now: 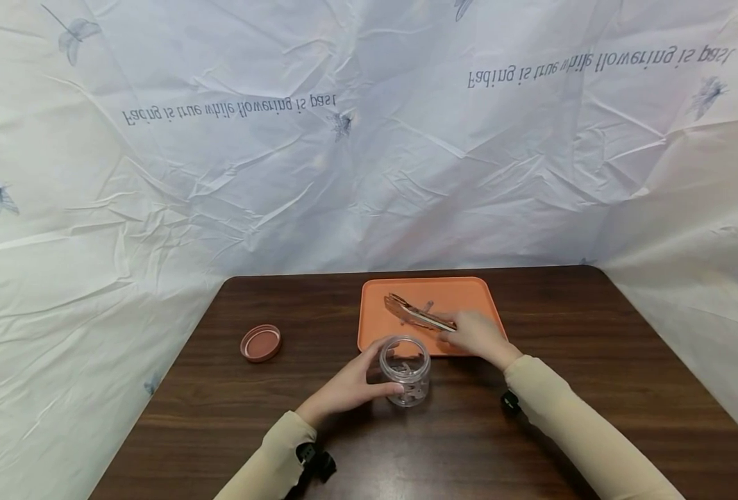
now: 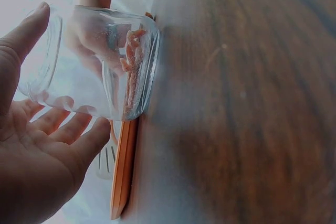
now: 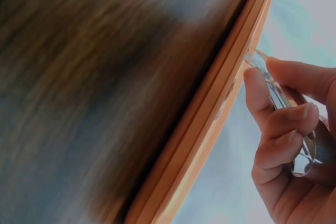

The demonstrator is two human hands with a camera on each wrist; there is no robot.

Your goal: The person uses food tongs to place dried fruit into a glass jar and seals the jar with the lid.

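My left hand (image 1: 351, 386) holds a clear, open-topped jar (image 1: 415, 390) upright on the table, thumb on the near side and fingers round the far side. Several small pinkish-brown pieces (image 2: 133, 61) lie in the bottom of the jar, seen through its wall in the left wrist view. In my right hand (image 1: 480, 337) is a pair of shiny metal tongs (image 3: 278, 94), gripped with curled fingers. The tongs' heads reach over an orange tray (image 1: 459, 292), near a few small pieces (image 1: 428, 305) on it; whether they touch any is unclear.
A reddish-brown round lid (image 1: 261, 344) lies on the dark wooden table (image 1: 219, 410), left of the jar. A white printed sheet (image 1: 281, 180) hangs behind the table and along both sides. The jar stands just in front of the tray's near edge.
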